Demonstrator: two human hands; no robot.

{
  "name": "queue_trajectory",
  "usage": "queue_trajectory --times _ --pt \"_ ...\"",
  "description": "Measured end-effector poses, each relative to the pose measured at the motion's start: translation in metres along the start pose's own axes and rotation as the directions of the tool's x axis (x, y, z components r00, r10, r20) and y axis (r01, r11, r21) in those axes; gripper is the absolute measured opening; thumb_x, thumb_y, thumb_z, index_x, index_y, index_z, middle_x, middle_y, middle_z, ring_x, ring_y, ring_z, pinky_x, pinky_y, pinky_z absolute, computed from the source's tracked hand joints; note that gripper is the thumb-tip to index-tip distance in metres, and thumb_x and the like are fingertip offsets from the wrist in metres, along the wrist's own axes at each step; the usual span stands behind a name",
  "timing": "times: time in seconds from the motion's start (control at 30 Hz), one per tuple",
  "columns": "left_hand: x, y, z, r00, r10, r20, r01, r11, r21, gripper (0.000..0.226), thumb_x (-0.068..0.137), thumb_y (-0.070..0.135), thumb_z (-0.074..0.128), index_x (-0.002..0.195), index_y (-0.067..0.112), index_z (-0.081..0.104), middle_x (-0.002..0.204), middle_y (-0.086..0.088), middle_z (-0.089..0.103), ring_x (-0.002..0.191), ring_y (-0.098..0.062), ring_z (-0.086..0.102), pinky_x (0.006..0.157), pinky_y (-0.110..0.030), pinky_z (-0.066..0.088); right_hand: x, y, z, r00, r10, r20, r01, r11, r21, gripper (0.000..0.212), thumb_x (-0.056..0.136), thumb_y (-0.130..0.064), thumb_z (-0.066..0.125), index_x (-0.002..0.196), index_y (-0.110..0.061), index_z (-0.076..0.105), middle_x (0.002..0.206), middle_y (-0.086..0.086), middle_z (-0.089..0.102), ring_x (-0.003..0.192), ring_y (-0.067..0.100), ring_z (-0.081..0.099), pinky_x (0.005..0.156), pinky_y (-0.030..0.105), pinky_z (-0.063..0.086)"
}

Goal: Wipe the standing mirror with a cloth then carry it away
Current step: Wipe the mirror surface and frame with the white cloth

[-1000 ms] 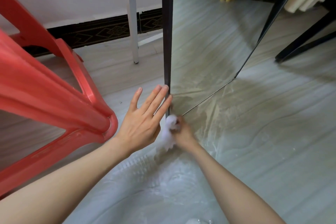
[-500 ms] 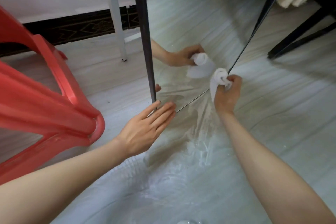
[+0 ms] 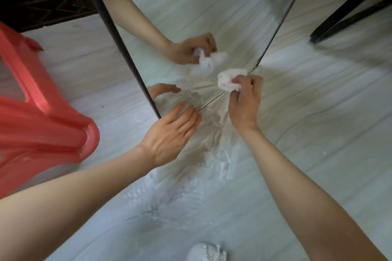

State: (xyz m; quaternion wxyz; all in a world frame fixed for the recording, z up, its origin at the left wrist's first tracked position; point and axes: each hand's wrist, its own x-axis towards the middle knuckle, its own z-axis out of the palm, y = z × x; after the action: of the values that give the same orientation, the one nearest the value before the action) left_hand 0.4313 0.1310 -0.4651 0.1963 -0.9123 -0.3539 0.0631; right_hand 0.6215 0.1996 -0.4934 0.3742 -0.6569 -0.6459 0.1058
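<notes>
The standing mirror (image 3: 212, 6) has a thin dark frame and rests on the pale floor, tilted away from me, reflecting my arms and the floor. My right hand (image 3: 244, 104) grips a crumpled white cloth (image 3: 228, 80) and holds it against the mirror's bottom edge, near the lower right corner. My left hand (image 3: 171, 133) lies with straight fingers at the mirror's lower left corner, fingertips touching the bottom edge of the glass.
A red plastic stool (image 3: 38, 116) lies tipped at the left, close to the mirror's frame. Black furniture legs (image 3: 350, 12) stand at the upper right. A white shoe (image 3: 206, 252) shows at the bottom edge. A dark patterned skirting (image 3: 42, 6) runs behind.
My right hand with the cloth has wiped from the lower left corner rightward along the bottom edge. My view has dropped closer to the mirror's base. The left hand stays at the corner.
</notes>
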Motion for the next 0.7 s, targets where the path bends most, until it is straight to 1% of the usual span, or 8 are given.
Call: queue_trajectory --times 0.07,0.13,0.23,0.3,0.37,0.5,0.6,0.7 --pt "0.000 -0.001 0.001 1.000 0.009 -0.005 -0.009 1.000 -0.023 0.053 0.078 0.022 0.037 0.125 0.006 0.056 0.122 -0.010 0.062 0.116 -0.025 0.055 0.105 -0.040 0.036 0.006 -0.011 0.009 0.997 0.015 -0.076 -0.014 1.000 0.013 0.032 0.071 0.006 0.043 0.096 0.000 0.061 0.103 0.029 0.050 0.092 0.041 0.053 0.077 0.034 0.043" --pt "0.000 -0.003 0.002 1.000 0.016 -0.004 -0.016 1.000 -0.025 0.052 0.075 0.024 0.042 0.121 0.006 0.059 0.119 -0.009 0.063 0.114 -0.025 0.056 0.103 -0.039 0.038 -0.007 -0.012 0.019 0.977 -0.023 0.211 0.034 0.998 -0.048 0.033 0.071 0.010 0.048 0.099 0.001 0.062 0.108 0.026 0.052 0.100 0.040 0.052 0.078 0.038 0.043" --pt "0.004 -0.001 0.004 1.000 0.008 0.016 -0.007 1.000 -0.014 0.051 0.075 0.024 0.043 0.120 0.007 0.060 0.119 -0.009 0.063 0.116 -0.025 0.056 0.103 -0.040 0.038 -0.031 0.013 0.013 0.691 -0.095 0.716 0.232 0.968 -0.096 0.024 0.078 0.000 0.052 0.098 -0.006 0.063 0.112 0.016 0.052 0.108 0.031 0.049 0.073 0.034 0.044" --pt "0.008 0.002 0.005 0.999 0.005 0.035 -0.005 1.000 0.000 0.052 0.076 0.026 0.041 0.121 0.007 0.059 0.122 -0.009 0.062 0.118 -0.025 0.054 0.104 -0.040 0.036 -0.020 0.025 -0.001 0.807 -0.102 0.581 0.153 0.987 -0.039 0.027 0.072 0.004 0.049 0.094 -0.003 0.064 0.108 0.020 0.052 0.100 0.032 0.054 0.074 0.032 0.042" --pt "0.016 0.007 0.003 0.998 0.025 0.059 -0.026 1.000 0.016 0.054 0.078 0.028 0.038 0.125 0.008 0.056 0.127 -0.009 0.059 0.123 -0.025 0.050 0.107 -0.041 0.032 0.011 0.030 -0.011 0.975 -0.027 0.219 0.016 0.999 0.052 0.034 0.065 0.012 0.041 0.090 0.002 0.062 0.100 0.020 0.048 0.093 0.035 0.054 0.078 0.035 0.042" --pt "0.034 0.010 -0.007 0.989 0.024 0.147 -0.038 0.995 0.091 0.054 0.083 0.032 0.040 0.132 0.010 0.048 0.138 -0.009 0.048 0.134 -0.028 0.035 0.110 -0.050 0.014 0.073 0.030 -0.014 0.960 0.061 -0.272 -0.022 0.989 0.143 0.032 0.063 0.012 0.038 0.088 0.009 0.058 0.095 0.012 0.039 0.085 0.017 0.046 0.076 0.015 0.036" --pt "0.048 0.011 -0.010 0.971 -0.025 0.238 -0.006 0.992 0.128 0.056 0.090 0.028 0.031 0.141 0.004 0.028 0.150 -0.015 0.026 0.140 -0.035 0.011 0.102 -0.057 -0.011 0.050 0.032 0.010 0.995 0.083 0.051 -0.085 0.996 0.036 0.034 0.066 0.013 0.039 0.094 0.010 0.058 0.102 0.028 0.049 0.096 0.030 0.049 0.083 0.030 0.037" --pt "0.059 0.012 -0.006 0.960 -0.046 0.277 0.008 0.990 0.139 0.056 0.094 0.027 0.026 0.142 0.000 0.018 0.153 -0.019 0.014 0.140 -0.038 -0.002 0.095 -0.056 -0.023 0.017 0.054 0.018 0.784 0.079 0.615 0.013 0.990 -0.143 0.029 0.078 0.008 0.041 0.095 0.002 0.063 0.114 0.022 0.051 0.109 0.034 0.047 0.088 0.035 0.040"
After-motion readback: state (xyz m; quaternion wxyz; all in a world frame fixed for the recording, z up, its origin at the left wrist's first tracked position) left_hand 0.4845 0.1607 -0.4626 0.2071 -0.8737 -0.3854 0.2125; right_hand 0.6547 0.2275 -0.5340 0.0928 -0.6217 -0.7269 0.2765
